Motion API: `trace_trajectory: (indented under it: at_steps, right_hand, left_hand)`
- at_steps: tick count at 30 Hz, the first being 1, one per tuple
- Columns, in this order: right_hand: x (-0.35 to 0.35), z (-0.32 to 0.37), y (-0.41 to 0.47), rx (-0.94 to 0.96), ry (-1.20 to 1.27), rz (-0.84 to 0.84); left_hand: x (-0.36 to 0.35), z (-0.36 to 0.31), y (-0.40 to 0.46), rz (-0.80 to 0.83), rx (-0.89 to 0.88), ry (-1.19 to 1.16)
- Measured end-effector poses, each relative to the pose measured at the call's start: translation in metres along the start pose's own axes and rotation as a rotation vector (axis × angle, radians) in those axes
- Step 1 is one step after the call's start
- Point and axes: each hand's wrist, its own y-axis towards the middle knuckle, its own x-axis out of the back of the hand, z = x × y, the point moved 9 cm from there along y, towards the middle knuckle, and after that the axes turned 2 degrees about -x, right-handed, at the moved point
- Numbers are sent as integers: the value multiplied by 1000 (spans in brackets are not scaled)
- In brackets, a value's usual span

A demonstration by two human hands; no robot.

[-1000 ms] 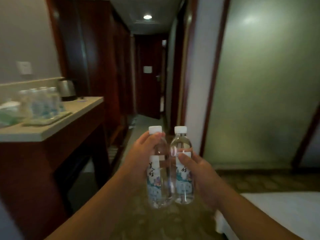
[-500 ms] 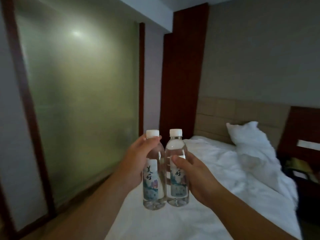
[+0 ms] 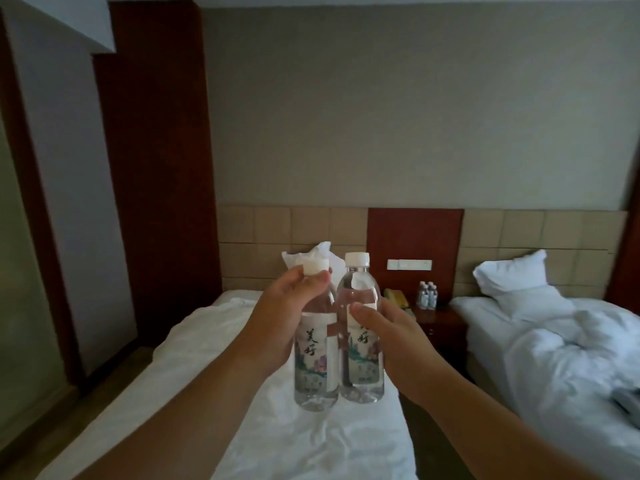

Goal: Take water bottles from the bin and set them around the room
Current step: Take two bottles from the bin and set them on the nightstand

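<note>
I hold two clear water bottles upright side by side in front of me, both with white caps and printed labels. My left hand (image 3: 280, 320) grips the left bottle (image 3: 316, 362) around its neck and shoulder, fingers just under the cap. My right hand (image 3: 391, 341) grips the right bottle (image 3: 362, 358) at its label, thumb across the front. Both bottles hang in the air above the left bed (image 3: 277, 427). The bin is out of sight.
A wooden nightstand (image 3: 440, 323) stands between the left bed and the right bed (image 3: 554, 358); on it are several small water bottles (image 3: 428, 295) and a yellowish phone (image 3: 394, 298). Pillows lean on the padded headboard (image 3: 346, 230). A frosted glass wall (image 3: 20, 323) runs along the left.
My view has swung right, from the hallway and desk, past the glass wall, to both beds and the nightstand. Both hands still hold the bottles together the same way.
</note>
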Motion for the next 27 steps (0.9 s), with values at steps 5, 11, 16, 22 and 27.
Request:
trace_trajectory:
  at_steps: [5, 11, 16, 22, 27]
  right_hand:
    - [114, -5, 43, 16, -38, -42]
    - [259, -14, 112, -9, -133, -35]
    - [358, -14, 158, -39, -266, 7]
    - [447, -37, 224, -78, -309, -16]
    - [507, -84, 280, -103, -271, -63]
  left_hand:
    - [-84, 57, 73, 15, 16, 0]
    - [-179, 124, 166, -65, 41, 20]
    - [-243, 163, 237, -97, 65, 112]
    - [-284, 205, 309, -72, 100, 214]
    - [-307, 262, 376, -1, 148, 333]
